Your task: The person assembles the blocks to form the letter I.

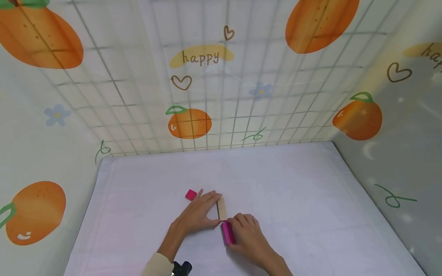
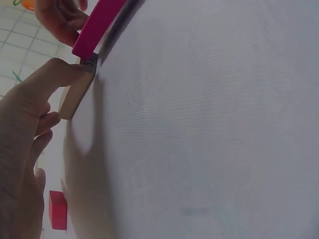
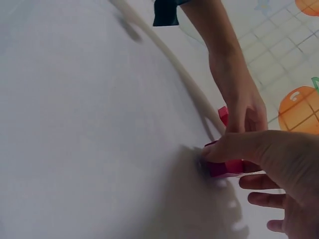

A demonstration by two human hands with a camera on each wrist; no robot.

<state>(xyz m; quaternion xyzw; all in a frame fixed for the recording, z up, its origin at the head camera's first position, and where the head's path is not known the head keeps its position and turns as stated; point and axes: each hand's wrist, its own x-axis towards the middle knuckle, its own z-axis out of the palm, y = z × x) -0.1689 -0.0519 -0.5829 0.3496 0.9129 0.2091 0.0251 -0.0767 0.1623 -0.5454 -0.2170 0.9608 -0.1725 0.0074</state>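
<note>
A pale wooden block (image 1: 221, 209) lies lengthwise on the white cloth. My left hand (image 1: 197, 215) spans it, thumb at the near end and fingertips at the far end. Dark marks show on the block's near end (image 2: 89, 62) in the left wrist view. My right hand (image 1: 251, 238) pinches a long magenta block (image 1: 228, 233) between thumb and fingers. The magenta block's far end meets the wooden block's near end, the two nearly in line. Just beyond the left hand's outer fingers sits a small red block (image 1: 191, 194).
White cloth (image 1: 297, 191) covers the table. A curtain (image 1: 145, 96) printed with oranges and grid lines rises behind it and along both sides. Beside the left sleeve (image 1: 158, 265) a black device (image 1: 182, 268) shows at the bottom edge.
</note>
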